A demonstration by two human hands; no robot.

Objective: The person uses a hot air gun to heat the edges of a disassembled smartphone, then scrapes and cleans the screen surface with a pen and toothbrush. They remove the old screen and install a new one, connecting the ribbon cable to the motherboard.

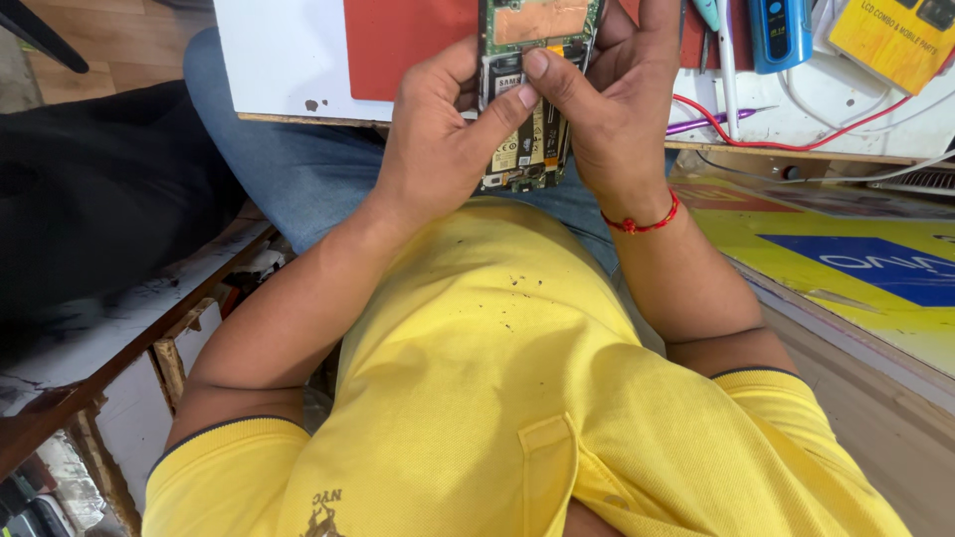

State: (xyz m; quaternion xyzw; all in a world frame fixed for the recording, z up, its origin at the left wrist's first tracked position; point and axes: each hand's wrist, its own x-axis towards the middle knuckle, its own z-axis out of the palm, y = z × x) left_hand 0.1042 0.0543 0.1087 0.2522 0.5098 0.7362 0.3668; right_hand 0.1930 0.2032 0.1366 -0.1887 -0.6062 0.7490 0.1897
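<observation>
Left hand (438, 139) and right hand (612, 109) both closed around opened phone (532, 89); thumbs pressing its exposed board.

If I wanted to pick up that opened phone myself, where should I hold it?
Probably by its long side edges, coming in from both sides, as the left hand and right hand do. The phone has its back off, so circuit boards face up; edge grips keep fingers off them.
</observation>
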